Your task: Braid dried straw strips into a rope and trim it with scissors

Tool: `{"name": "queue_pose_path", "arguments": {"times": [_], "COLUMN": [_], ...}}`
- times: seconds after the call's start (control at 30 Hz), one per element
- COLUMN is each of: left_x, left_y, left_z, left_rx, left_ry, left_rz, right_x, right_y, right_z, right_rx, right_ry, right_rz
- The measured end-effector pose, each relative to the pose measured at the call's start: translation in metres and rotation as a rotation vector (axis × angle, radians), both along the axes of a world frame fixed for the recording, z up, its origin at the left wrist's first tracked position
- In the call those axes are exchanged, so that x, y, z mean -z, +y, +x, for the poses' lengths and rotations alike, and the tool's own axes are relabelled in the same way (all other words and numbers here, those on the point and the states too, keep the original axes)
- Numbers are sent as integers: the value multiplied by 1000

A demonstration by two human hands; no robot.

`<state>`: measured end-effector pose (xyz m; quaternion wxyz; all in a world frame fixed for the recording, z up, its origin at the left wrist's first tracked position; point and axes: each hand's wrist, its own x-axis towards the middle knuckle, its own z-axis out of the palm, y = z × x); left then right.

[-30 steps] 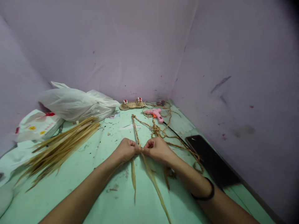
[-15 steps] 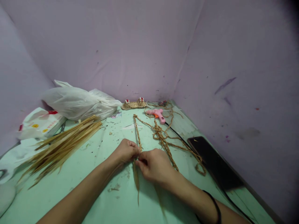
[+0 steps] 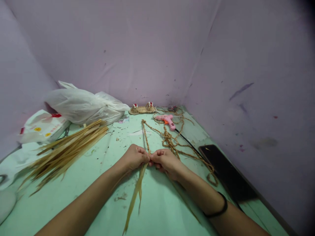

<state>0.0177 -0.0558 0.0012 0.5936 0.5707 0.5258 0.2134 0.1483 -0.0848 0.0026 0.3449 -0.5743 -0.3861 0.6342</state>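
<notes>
A thin braided cord runs from the table's middle down to both hands. My left hand pinches the cord's near end. Fingertips almost touching it, my right hand is closed on the same end from the right. Loose flat strands hang below my left hand toward the near edge, and another thin strand trails under my right forearm. A tangle of finished braid lies just beyond my right hand.
Dry fibre strips lie left, by a white plastic bag and a printed box. A pink glue gun, a woven piece with beads and a black phone rest on the green table.
My right hand has turned, its fingertips now meeting the left ones. The loose strands have swung and spread, some left and one right. The view has shifted slightly.
</notes>
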Motion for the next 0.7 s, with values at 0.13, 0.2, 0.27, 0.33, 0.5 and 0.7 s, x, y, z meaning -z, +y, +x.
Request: {"name": "queue_pose_path", "arguments": {"times": [0.13, 0.2, 0.27, 0.33, 0.5, 0.7], "left_x": [2, -2, -8, -17, -38, -57], "left_y": [1, 1, 3, 7, 20, 42], "left_z": [0, -2, -7, -16, -51, -99], "left_rx": [37, 64, 97, 163, 305, 86], "left_ry": [57, 70, 98, 138, 208, 289], "left_rz": [74, 43, 0, -8, -28, 85], "right_x": [5, 7, 9, 11, 9, 9], "right_y": [3, 3, 3, 2, 2, 1], "right_z": [2, 3, 4, 5, 8, 9], "right_rx": [51, 71, 75, 69, 55, 41], "right_ry": [-70, -42, -16, 18, 76, 62], "right_rz": [54, 87, 106, 96, 57, 71]}}
